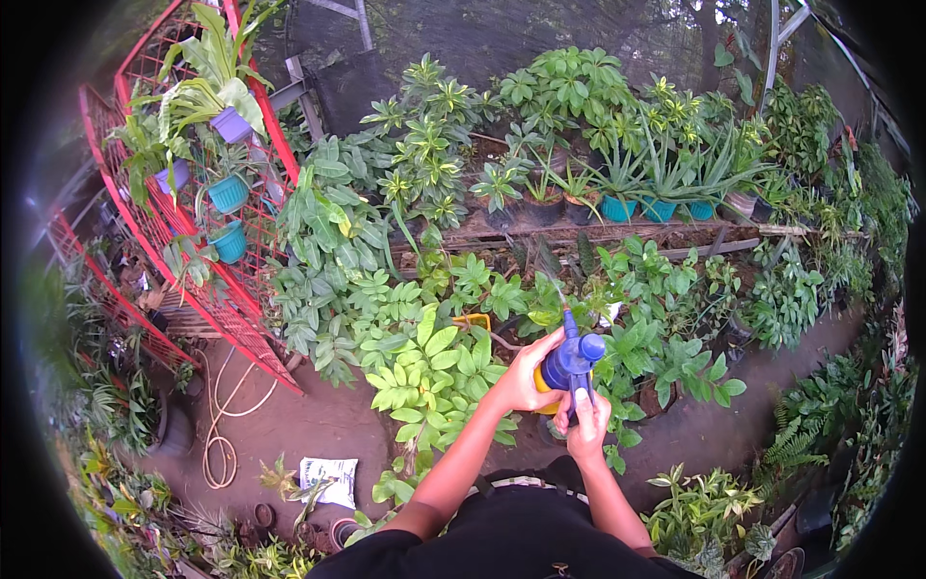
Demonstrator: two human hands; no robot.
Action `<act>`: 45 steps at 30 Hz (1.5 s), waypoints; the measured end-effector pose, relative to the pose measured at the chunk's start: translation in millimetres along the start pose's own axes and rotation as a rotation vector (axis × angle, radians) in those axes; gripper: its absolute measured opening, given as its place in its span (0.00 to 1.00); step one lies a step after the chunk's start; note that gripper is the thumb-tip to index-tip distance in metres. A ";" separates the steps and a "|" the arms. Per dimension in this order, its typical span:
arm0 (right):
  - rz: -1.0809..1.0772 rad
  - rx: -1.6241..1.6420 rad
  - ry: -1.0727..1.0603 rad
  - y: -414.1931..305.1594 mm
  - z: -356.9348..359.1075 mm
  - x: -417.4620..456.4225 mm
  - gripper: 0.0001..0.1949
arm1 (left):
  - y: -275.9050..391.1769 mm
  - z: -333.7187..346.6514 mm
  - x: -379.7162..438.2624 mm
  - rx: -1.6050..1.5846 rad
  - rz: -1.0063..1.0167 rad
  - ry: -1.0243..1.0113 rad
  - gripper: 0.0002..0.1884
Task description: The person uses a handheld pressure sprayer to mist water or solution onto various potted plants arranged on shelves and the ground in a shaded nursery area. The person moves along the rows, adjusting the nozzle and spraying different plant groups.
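A pump pressure sprayer (568,362) with a blue head and a yellow bottle is held out in front of my body. My left hand (524,376) wraps around the left side of the bottle, just below the blue collar. The sprayer's handle is gripped by my right hand (587,423), its thumb lying along the trigger. From the nozzle (568,316) a fine mist points away from me and slightly left, over the leafy plants. Broad green leaves (535,297) are nearest the nozzle. Most of the yellow bottle is hidden by my hands and the head.
Aloe plants (662,170) in teal pots line a wooden ledge (470,235) ahead. Bright-leaved shrubs (427,362) crowd my left forearm. A red metal trellis (239,289) bears hanging pots. A coiled hose (217,449) and a white printed bag (329,481) lie on the ground.
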State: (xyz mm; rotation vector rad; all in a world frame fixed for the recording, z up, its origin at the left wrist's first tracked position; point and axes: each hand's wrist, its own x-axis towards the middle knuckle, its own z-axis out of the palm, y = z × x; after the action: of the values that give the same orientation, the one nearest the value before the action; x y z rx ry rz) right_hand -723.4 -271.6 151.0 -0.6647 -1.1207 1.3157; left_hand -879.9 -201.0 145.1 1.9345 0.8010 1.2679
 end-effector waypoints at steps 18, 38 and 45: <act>0.040 -0.043 0.142 -13.4 -47.8 18.5 0.20 | -12.0 45.7 46.7 -0.140 -0.078 -0.085 0.52; -0.314 0.010 0.054 -51.9 -72.2 177.3 0.20 | 4.7 13.6 201.4 0.125 0.176 0.026 0.44; -0.418 0.025 0.051 -64.1 -69.1 215.4 0.20 | 0.8 8.0 243.8 0.135 0.249 0.019 0.44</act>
State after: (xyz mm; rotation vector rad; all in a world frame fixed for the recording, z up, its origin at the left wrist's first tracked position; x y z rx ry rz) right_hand -659.0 -62.9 238.0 -0.4135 -1.1265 0.9486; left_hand -790.5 -10.8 268.9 2.1872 0.6860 1.4101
